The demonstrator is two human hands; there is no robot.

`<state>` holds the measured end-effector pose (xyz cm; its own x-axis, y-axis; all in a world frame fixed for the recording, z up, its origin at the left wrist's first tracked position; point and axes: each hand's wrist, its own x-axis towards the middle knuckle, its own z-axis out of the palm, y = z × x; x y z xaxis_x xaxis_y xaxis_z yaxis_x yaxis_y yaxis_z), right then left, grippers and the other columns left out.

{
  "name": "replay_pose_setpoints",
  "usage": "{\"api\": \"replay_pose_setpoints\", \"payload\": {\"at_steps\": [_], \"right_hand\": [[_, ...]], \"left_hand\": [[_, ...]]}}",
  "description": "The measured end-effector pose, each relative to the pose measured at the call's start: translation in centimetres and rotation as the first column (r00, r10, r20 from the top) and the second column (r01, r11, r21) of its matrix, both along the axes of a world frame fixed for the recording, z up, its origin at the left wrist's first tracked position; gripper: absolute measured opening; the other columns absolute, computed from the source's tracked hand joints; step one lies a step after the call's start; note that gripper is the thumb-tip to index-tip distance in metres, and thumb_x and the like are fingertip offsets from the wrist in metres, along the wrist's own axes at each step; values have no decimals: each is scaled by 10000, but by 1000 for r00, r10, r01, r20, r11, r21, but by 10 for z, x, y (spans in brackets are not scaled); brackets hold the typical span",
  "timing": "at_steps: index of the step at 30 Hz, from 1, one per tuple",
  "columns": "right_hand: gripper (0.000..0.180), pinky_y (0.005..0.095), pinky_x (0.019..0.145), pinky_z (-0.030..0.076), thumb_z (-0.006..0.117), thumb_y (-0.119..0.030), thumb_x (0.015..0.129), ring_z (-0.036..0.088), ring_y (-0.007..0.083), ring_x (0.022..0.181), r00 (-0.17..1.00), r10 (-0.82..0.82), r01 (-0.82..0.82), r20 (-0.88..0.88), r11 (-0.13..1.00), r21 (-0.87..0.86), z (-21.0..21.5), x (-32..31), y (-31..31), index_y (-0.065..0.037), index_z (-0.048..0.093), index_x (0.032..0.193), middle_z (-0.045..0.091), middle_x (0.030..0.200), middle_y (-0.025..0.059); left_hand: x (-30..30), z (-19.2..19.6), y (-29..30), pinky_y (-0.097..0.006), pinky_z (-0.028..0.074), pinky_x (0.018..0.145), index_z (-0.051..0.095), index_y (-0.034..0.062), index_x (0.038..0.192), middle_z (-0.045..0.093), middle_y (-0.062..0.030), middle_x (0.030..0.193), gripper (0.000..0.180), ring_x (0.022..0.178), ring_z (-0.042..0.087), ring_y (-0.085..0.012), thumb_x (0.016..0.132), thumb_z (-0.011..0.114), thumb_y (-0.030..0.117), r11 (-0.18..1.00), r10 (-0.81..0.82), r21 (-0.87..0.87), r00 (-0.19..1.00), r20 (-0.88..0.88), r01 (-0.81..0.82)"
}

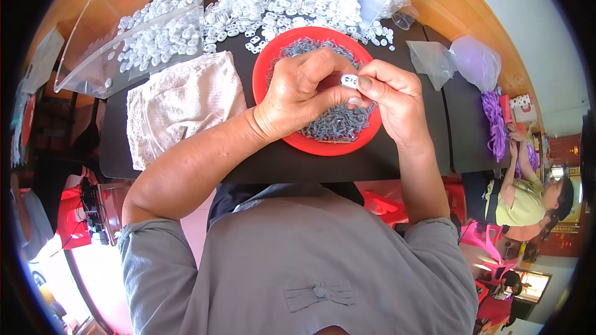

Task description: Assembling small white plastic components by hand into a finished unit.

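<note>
Over a red round dish [263, 80] my two hands meet at a small white plastic piece [349, 80] with dark holes in its face. My left hand [301, 90] is closed, its thumb and fingertips at the left side of the piece. From the right, my right hand [396, 96] pinches it between thumb and forefinger. Many small, thin grey pieces [338, 125] fill the dish; they look like little springs or screws, too fine to tell. A heap of similar white two-hole pieces [292, 0] lies behind the dish.
A clear plastic bin [93, 31] with more white pieces leans at the far left. A pale cloth [186, 102] lies left of the dish. Clear plastic bags [475, 62] and purple cord [495, 124] are at the right, where another person [521, 198] works.
</note>
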<state>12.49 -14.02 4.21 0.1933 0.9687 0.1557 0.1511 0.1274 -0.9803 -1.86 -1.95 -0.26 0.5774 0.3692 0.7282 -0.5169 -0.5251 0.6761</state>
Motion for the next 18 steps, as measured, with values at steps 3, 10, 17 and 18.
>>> {"api": "replay_pose_setpoints", "payload": {"at_steps": [3,10,17,18], "right_hand": [[173,230,619,425,601,-120,920,556,101,659,1000,2,-2,18,1000,15,-2,1,1,33,641,850,628,728,60],[160,232,630,429,588,-121,916,523,90,647,998,-55,55,14,998,-14,2,-8,5,20,644,866,603,719,43],[220,233,635,383,578,-194,941,529,108,639,986,-109,102,130,993,57,14,16,28,3,630,858,543,669,11],[221,231,633,378,579,-197,940,530,106,633,978,-123,115,166,992,61,15,22,29,-1,629,851,534,656,5]], "left_hand": [[2,-3,1,-305,501,603,590,24,913,629,-90,786,254,694,637,-225,743,777,45,999,16,46,1000,25,-17],[-6,4,2,-274,507,635,585,17,965,639,-69,834,228,733,644,-144,798,741,29,997,45,64,999,-14,-44],[-21,55,16,-237,491,598,642,-23,908,653,-44,746,280,647,581,-95,749,814,130,810,386,-468,922,-30,-354],[-31,68,25,-239,474,539,647,-29,886,648,-49,724,256,597,572,-90,765,797,140,787,433,-511,900,58,-346]]}}
